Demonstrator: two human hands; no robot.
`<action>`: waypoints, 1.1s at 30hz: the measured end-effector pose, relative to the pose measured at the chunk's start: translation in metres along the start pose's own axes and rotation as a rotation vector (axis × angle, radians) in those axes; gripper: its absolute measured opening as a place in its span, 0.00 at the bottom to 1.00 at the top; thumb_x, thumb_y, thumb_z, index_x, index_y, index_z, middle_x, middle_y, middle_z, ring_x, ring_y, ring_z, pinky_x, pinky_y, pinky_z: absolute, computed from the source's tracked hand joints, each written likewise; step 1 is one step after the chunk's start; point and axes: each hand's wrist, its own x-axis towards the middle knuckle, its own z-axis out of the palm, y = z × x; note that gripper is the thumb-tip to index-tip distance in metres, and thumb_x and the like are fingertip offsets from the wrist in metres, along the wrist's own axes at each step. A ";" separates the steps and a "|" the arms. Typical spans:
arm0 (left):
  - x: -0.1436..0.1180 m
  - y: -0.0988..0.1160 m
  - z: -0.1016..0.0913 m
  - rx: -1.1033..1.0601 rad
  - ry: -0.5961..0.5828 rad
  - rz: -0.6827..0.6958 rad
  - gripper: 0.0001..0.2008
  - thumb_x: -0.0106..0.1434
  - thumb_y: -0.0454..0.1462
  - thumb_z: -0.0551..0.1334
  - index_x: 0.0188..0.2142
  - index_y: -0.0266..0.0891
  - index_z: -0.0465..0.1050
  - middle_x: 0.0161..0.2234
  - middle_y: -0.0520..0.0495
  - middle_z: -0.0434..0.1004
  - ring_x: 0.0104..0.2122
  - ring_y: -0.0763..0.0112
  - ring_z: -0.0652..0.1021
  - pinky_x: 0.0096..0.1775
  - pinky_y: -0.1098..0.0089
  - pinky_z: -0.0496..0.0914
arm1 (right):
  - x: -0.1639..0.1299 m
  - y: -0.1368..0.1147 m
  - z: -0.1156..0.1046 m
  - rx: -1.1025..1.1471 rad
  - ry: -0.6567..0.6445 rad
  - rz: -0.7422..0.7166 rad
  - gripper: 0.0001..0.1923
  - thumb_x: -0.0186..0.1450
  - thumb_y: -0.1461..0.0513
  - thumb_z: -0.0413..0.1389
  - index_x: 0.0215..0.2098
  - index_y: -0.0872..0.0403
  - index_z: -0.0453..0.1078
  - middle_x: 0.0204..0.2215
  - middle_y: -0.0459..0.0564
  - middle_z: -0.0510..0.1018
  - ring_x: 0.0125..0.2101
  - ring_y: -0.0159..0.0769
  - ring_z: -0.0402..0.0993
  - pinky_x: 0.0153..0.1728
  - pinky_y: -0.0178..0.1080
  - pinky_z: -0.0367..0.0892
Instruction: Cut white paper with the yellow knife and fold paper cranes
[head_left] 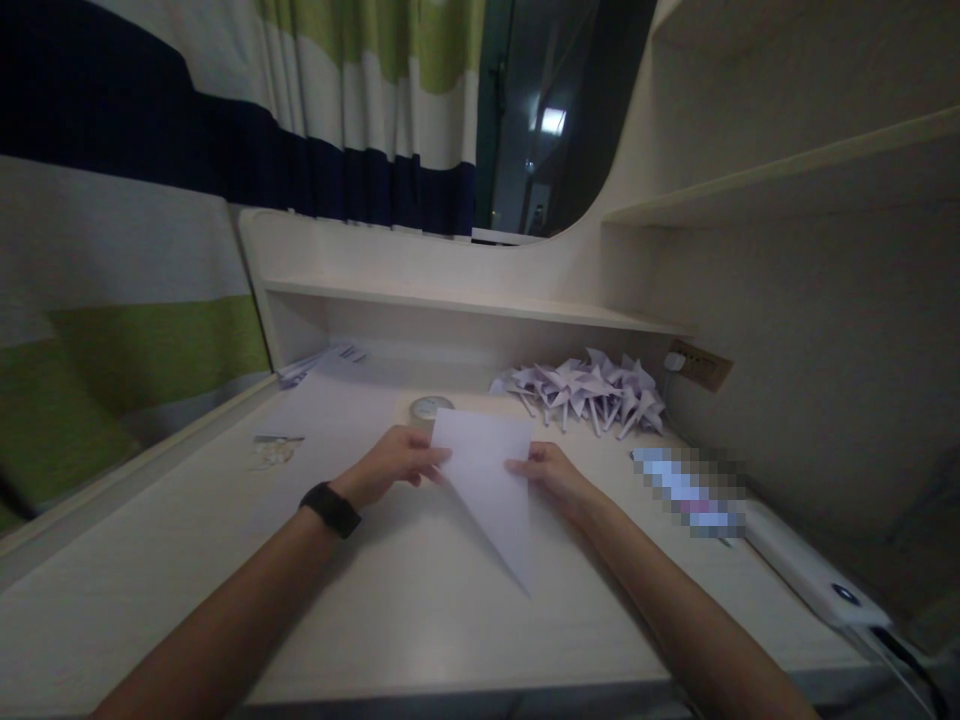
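A pale, wood-grained desk [420,630] bore a heap of white folded-paper pinwheels [581,388] at its far right. Over its middle, a near-triangular white paper sheet [489,465] tapered toward the person, its left edge pinched by the left hand [399,460], its right by the right hand [555,470]. A round, pale tape roll [425,408] lay just beyond.

It's the head-worn camera looking in over the near side of the desk [442,640], facing forward and down, the left hand [390,462] and right hand [559,478] close below, the view running wide to far-left curtain [375,110], far window [551,150] and right-side shelves [795,165].
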 end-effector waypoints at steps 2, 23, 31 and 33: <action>-0.002 -0.005 -0.003 0.018 -0.008 0.001 0.15 0.56 0.46 0.66 0.31 0.33 0.78 0.25 0.42 0.79 0.23 0.70 0.76 0.23 0.74 0.61 | -0.002 0.003 0.000 0.029 -0.029 0.005 0.16 0.50 0.57 0.68 0.33 0.58 0.76 0.29 0.52 0.81 0.28 0.36 0.76 0.34 0.39 0.68; -0.005 -0.012 -0.011 -0.015 -0.013 0.015 0.14 0.57 0.46 0.66 0.32 0.35 0.80 0.26 0.43 0.79 0.24 0.70 0.75 0.25 0.73 0.64 | -0.005 0.007 0.002 0.045 -0.014 0.006 0.15 0.50 0.56 0.68 0.31 0.58 0.78 0.27 0.53 0.81 0.28 0.38 0.76 0.33 0.38 0.69; -0.007 -0.011 -0.012 -0.048 -0.053 0.023 0.13 0.58 0.44 0.66 0.32 0.35 0.78 0.26 0.45 0.79 0.24 0.71 0.75 0.26 0.73 0.65 | -0.006 0.006 0.002 0.083 -0.017 -0.005 0.15 0.51 0.56 0.67 0.33 0.57 0.78 0.27 0.51 0.81 0.26 0.35 0.76 0.30 0.36 0.69; -0.007 -0.012 -0.011 -0.074 -0.067 0.032 0.12 0.58 0.43 0.66 0.33 0.35 0.78 0.27 0.45 0.79 0.25 0.71 0.76 0.26 0.73 0.65 | -0.006 0.004 0.003 0.107 -0.004 -0.011 0.16 0.50 0.58 0.68 0.35 0.56 0.78 0.29 0.51 0.81 0.27 0.36 0.76 0.31 0.37 0.70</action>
